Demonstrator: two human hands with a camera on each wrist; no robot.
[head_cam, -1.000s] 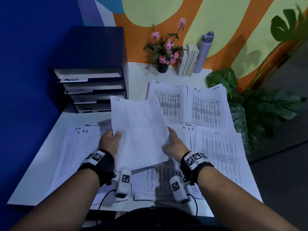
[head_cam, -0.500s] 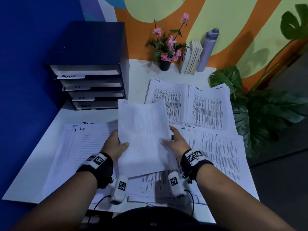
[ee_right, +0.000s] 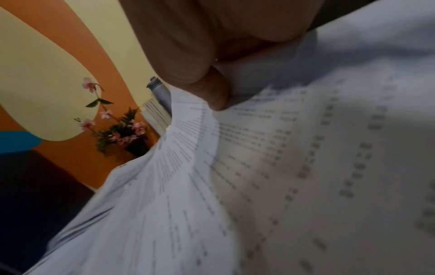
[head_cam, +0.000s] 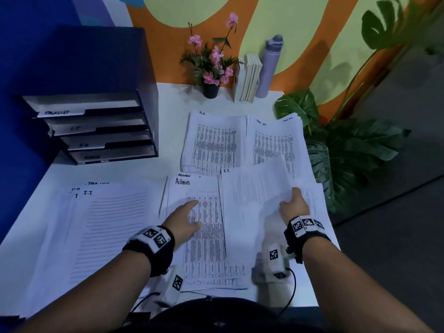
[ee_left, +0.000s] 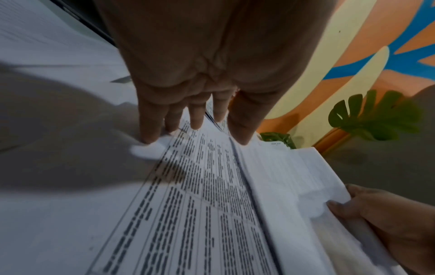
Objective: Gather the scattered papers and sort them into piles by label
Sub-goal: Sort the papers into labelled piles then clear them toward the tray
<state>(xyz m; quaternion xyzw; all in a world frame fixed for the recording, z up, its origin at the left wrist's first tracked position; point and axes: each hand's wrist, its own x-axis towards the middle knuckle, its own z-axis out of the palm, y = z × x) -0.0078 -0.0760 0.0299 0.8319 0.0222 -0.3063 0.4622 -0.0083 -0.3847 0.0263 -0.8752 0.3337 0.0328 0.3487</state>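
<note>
My right hand (head_cam: pixel 292 204) pinches the right edge of a printed sheet labelled I.T. (head_cam: pixel 249 195), thumb on top (ee_right: pixel 212 93), and holds it low over the papers at the right of the desk. My left hand (head_cam: pixel 189 216) is free, fingers straight (ee_left: pixel 195 117), reaching over the sheet marked Admin (head_cam: pixel 204 236) in front of me. Farther back lie an H.R. pile (head_cam: pixel 213 143) and a Task List pile (head_cam: pixel 276 140). A spread of sheets headed I.T. (head_cam: pixel 108 224) covers the left of the desk.
A dark tray rack (head_cam: pixel 96 126) with labelled slots Task List, I.T., H.R. and Admin stands at the back left. A flower pot (head_cam: pixel 211 88), upright books (head_cam: pixel 248 78) and a purple bottle (head_cam: pixel 269 66) line the wall. Large plant leaves (head_cam: pixel 348 152) overhang the white desk's (head_cam: pixel 168 97) right edge.
The left hand has let go of the I.T. sheet and moved down over the Admin sheet. The right hand has carried the sheet to the right and lowered it.
</note>
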